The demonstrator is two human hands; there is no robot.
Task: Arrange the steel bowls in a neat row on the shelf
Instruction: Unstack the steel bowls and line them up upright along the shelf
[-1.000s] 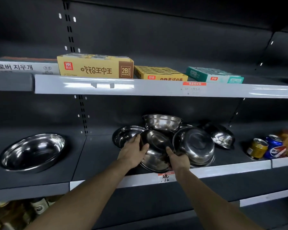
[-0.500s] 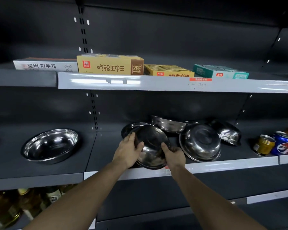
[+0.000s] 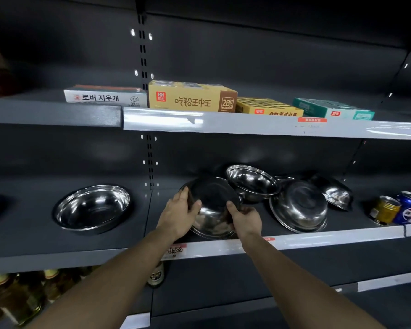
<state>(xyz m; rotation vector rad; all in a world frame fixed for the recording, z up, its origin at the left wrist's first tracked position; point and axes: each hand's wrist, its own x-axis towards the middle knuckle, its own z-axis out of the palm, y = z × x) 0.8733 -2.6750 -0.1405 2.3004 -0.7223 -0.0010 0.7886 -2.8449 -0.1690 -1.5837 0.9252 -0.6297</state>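
Both hands are gripping one round, shiny steel bowl (image 3: 211, 207) at the centre of the frame, just above the front part of the dark grey metal shelf (image 3: 105, 243). The left hand (image 3: 179, 216) is clasping the bowl's left rim, thumb lying over the inside, and the right hand (image 3: 244, 219) is pinching the lower right rim. The bowl is tilting steeply, its opening facing the camera and its lower edge sitting close to the shelf; whether it is touching the shelf cannot be told.

To the right of the held bowl, the remaining bowls are lying in a loose heap: an upright steel bowl (image 3: 252, 181) is sitting behind it at centre right, an overturned steel bowl (image 3: 299, 206) is resting dome-up further right, and a tilted steel bowl (image 3: 335, 192) is leaning beyond that. At the far right edge, a gold can (image 3: 386, 210) and a blue can (image 3: 409, 207) are lying on their sides.

The relation that matters lies to the left. A single upright steel bowl (image 3: 93, 208) is standing alone at centre left of the frame, well apart from the hands, with bare shelf between it and the held bowl. That gap is probably the next slot in the row, so the held bowl likely needs levelling and carrying leftwards. The left hand is nearer that gap, and it would be leading the sideways move.
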